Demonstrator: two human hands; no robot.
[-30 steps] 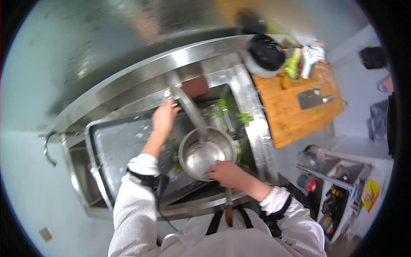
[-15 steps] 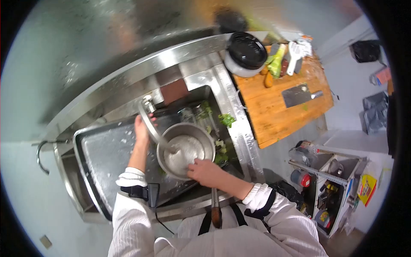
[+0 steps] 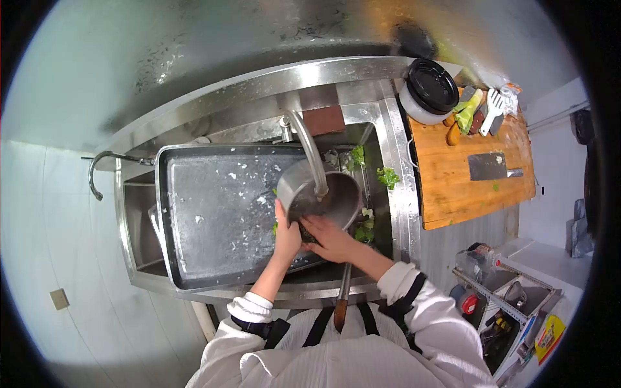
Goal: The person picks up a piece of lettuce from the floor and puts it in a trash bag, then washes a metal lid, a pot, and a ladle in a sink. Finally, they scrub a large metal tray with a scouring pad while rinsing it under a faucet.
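A metal saucepan (image 3: 351, 187) with a long wooden-ended handle (image 3: 340, 315) is tilted under the tap (image 3: 309, 149), its mouth toward the right. My left hand (image 3: 286, 236) grips the pan's near left rim, its fingers along the outer wall. Reaching over the near rim, my right hand (image 3: 331, 240) lies with stretched fingers against the inside of the pan. Its fingertips are partly in shadow, and I see nothing held in them. Whether water is running from the tap is hard to make out.
A large wet tray (image 3: 220, 213) lies across the sink (image 3: 383, 213) at left. Leafy green scraps (image 3: 388, 177) lie in and beside the basin. On the right, a wooden board (image 3: 446, 194) bears a cleaver (image 3: 488, 166), a spatula (image 3: 493, 107) and a black-lidded tub (image 3: 432, 87).
The pan has gone from upright and holding water to tilted. My left hand has moved from the tap to the pan's rim. My right hand has shifted from the rim to inside.
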